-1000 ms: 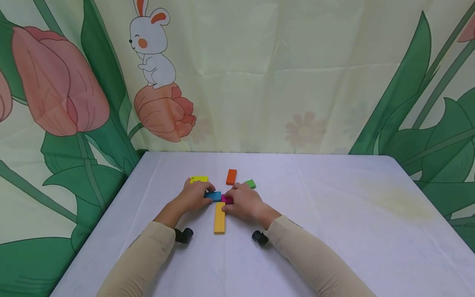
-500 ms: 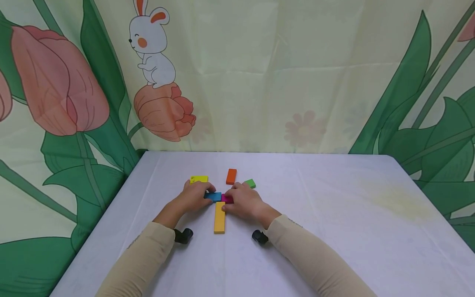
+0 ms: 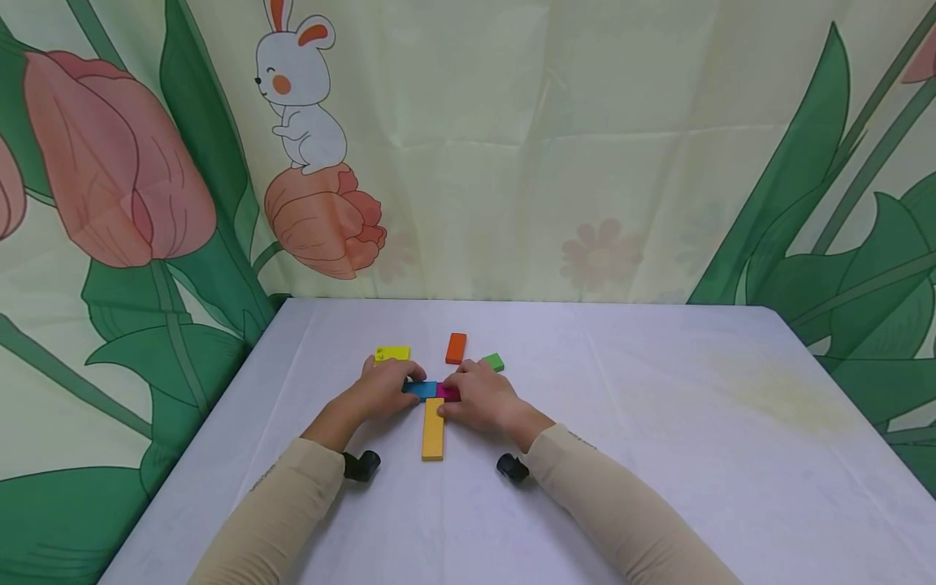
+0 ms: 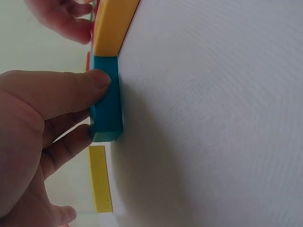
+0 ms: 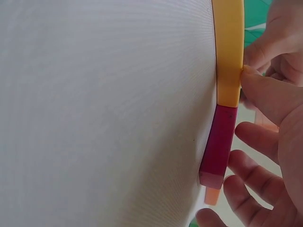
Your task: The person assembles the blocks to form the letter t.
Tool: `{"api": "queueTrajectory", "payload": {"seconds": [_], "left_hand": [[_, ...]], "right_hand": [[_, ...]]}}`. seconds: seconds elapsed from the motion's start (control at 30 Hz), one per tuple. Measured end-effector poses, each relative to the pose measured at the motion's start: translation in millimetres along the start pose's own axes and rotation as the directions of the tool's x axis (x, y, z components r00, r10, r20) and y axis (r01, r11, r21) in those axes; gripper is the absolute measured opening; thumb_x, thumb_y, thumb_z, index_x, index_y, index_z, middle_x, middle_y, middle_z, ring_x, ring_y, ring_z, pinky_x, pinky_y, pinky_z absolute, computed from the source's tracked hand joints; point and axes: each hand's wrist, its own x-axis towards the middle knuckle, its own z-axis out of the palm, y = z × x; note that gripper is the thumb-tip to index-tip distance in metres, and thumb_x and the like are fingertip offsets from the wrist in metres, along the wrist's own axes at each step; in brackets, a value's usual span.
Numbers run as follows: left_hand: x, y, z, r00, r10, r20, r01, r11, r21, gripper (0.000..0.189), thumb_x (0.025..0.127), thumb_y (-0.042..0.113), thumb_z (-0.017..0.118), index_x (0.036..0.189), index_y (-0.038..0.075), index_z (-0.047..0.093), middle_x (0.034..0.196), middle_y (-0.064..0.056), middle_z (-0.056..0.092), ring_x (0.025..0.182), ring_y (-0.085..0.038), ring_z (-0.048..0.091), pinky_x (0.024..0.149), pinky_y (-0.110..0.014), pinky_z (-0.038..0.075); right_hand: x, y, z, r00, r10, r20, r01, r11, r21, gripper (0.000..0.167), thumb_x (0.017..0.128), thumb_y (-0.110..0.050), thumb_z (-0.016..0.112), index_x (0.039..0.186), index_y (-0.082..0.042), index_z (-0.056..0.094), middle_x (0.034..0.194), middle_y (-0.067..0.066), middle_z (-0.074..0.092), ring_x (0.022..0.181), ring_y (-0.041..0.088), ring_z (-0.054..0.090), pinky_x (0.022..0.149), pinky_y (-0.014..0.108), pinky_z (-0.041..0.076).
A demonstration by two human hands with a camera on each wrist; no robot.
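Observation:
My left hand (image 3: 383, 387) pinches a blue block (image 4: 107, 111), thumb on its near side and fingers on the far side. End to end with it lies a magenta block (image 5: 218, 146), partly covered by my right hand (image 3: 480, 396). The right fingers curl about that block's far side, while the thumb touches a long yellow-orange block (image 3: 433, 431). This long block points toward me, its far end against the blue and magenta blocks where they meet. Together the three form a T shape on the table.
A bright yellow block (image 3: 392, 353) lies just beyond the left hand. Farther back is an orange block (image 3: 456, 348), and a green block (image 3: 495, 362) sits behind the right hand. White cloth covers the table (image 3: 658, 422); a printed curtain (image 3: 475, 162) hangs behind it.
The blue block has slid slightly toward me under the left hand, coming more into line with the magenta block. The right hand has stayed in place.

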Motion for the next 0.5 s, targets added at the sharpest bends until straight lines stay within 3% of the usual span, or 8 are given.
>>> {"api": "queueTrajectory", "payload": {"seconds": [0.5], "left_hand": [[-0.2, -0.3, 0.5, 1.0, 0.01, 0.007, -0.01, 1.0, -0.017, 0.034, 0.086, 0.019, 0.081, 0.118, 0.013, 0.07, 0.106, 0.001, 0.068, 0.111, -0.023, 0.058, 0.112, -0.067, 0.014]], "right_hand": [[-0.8, 0.0, 0.0, 1.0, -0.007, -0.002, 0.007, 1.0, -0.011, 0.046, 0.091, -0.046, 0.071, 0.127, -0.016, 0.069, 0.123, 0.005, 0.057, 0.11, 0.022, 0.047, 0.08, 0.031, 0.052]]}}
